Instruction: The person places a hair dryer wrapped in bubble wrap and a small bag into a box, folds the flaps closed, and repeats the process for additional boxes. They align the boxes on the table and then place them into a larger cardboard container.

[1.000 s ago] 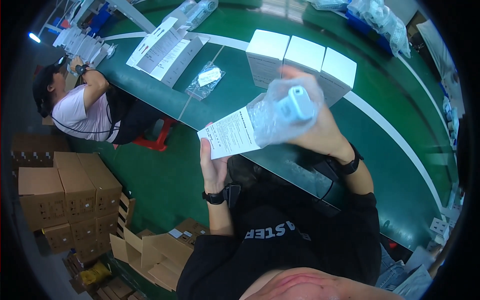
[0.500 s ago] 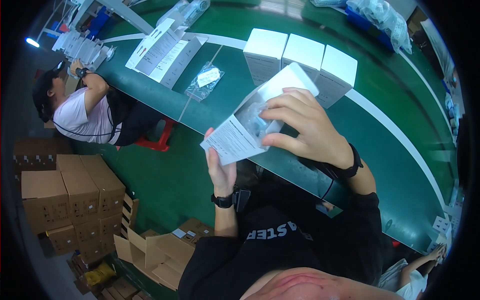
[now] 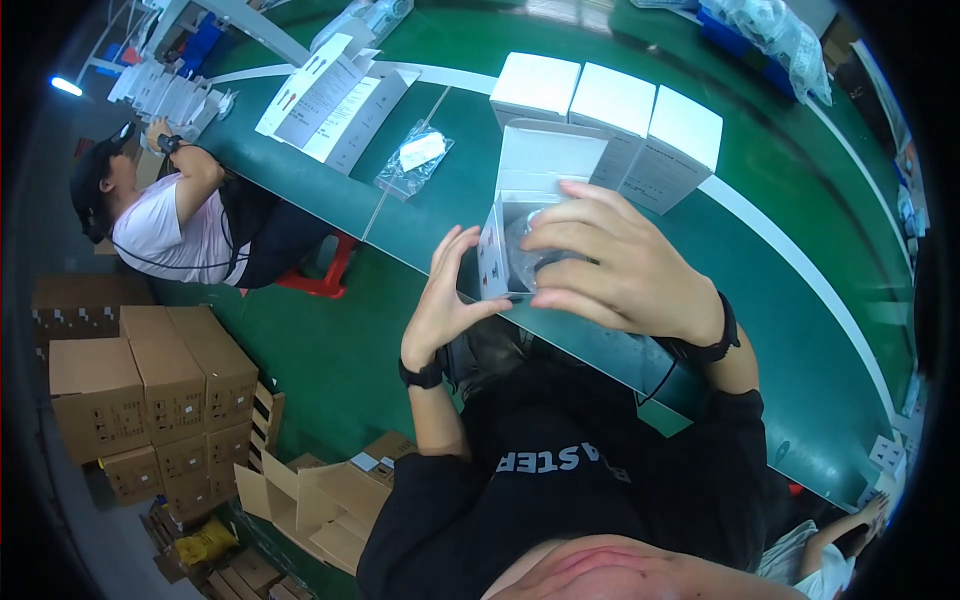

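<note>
A white carton (image 3: pixel 492 255) stands at the near edge of the green table with its lid flap raised at the back. Inside lies a clear, plastic-wrapped item (image 3: pixel 520 250), its kind hidden by the wrap. My right hand (image 3: pixel 630 255) reaches over the carton from the right, fingers bent around the wrapped item at the opening and thumb by the near rim. My left hand (image 3: pixel 440 295) is at the carton's left side, fingers spread, thumb touching the lower near corner. Behind the carton stand three closed white boxes (image 3: pixel 620 100) in a row.
A clear bag with a white label (image 3: pixel 420 155) lies left on the table, beside an open white box (image 3: pixel 330 110). A person (image 3: pixel 180 210) sits farther left. Brown cartons (image 3: pixel 150 385) are stacked on the floor; an open carton (image 3: pixel 310 500) is nearer me.
The white carton, tilted in my left hand before, is now upright at the table edge. My left hand has loosened and spread beside it. My right hand stays at the opening.
</note>
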Demonstrator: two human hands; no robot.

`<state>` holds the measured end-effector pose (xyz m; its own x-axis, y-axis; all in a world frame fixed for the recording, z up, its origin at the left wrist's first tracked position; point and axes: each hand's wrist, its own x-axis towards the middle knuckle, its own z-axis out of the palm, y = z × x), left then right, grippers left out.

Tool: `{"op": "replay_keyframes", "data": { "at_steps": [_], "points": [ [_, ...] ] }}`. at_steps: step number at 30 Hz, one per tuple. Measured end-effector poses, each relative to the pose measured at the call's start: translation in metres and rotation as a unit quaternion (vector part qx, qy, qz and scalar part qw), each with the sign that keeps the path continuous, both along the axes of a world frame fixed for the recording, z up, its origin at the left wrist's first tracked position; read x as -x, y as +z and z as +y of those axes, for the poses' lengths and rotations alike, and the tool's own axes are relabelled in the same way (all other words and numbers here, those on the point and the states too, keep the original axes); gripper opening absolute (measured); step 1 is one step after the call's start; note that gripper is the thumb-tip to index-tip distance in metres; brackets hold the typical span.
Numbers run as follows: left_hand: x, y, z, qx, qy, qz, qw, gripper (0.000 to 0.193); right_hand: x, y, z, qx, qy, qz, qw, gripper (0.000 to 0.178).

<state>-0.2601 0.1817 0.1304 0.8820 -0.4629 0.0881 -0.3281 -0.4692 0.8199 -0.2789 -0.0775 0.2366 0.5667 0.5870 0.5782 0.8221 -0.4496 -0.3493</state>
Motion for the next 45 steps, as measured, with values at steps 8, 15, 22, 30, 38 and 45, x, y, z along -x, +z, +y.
{"op": "replay_keyframes", "data": {
  "at_steps": [8,15,22,30,38,45],
  "points": [
    [-0.062,0.016,0.028,0.004,-0.174,0.166,0.971,0.078,0.006,-0.023,0.016,-0.082,-0.174,-0.042,0.98,0.024],
    [-0.13,-0.023,0.016,-0.215,0.181,-0.363,0.888,0.036,0.015,0.001,0.023,0.022,-0.248,-0.162,0.955,0.02],
    [-0.115,0.0,0.021,0.02,0.246,-0.138,0.959,0.018,0.019,0.009,0.021,0.054,-0.188,-0.108,0.975,0.017],
    [0.016,0.126,-0.021,0.336,0.203,-0.17,0.904,0.012,0.018,0.004,0.025,-0.144,-0.161,-0.017,0.976,0.047],
    [0.043,0.133,-0.052,0.303,0.127,-0.049,0.943,0.021,0.016,0.006,0.018,-0.09,-0.15,-0.283,0.943,0.054],
    [0.019,0.116,-0.036,0.21,0.19,-0.289,0.915,0.043,0.026,0.021,-0.003,-0.266,-0.052,0.123,0.954,0.042]
  ]
}}
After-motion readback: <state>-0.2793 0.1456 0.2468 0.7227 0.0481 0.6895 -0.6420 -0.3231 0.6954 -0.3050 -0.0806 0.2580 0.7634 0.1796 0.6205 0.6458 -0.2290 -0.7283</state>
